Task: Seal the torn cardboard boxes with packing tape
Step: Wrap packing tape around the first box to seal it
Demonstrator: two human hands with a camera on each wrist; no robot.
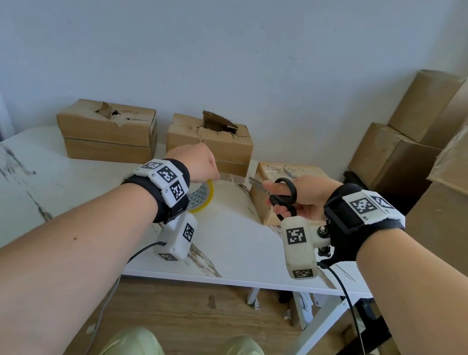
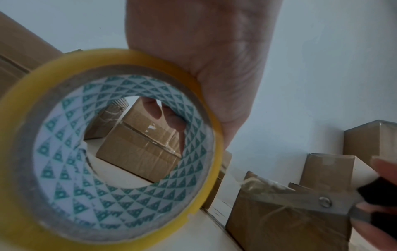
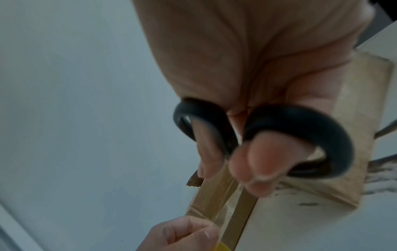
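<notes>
My left hand (image 1: 199, 163) grips a yellowish roll of clear packing tape (image 2: 111, 146) above the table, fingers through its patterned core. A clear strip of tape (image 1: 234, 178) runs from the roll to the small cardboard box (image 1: 264, 207) on the right, whose top is taped over. My right hand (image 1: 295, 196) holds black-handled scissors (image 1: 283, 196), thumb and fingers in the loops; the blades (image 2: 300, 200) point left at the strip beside the box edge. Two torn boxes stand at the back: one left (image 1: 107, 130), one middle (image 1: 210, 142), each with a ragged hole in its top.
The white marbled table (image 1: 49, 200) stands against a pale wall. Large cardboard boxes (image 1: 423, 146) are stacked on the right, one (image 1: 465, 186) close to my right arm. A wooden floor and the table's legs show below, and cables trail from both wrist cameras.
</notes>
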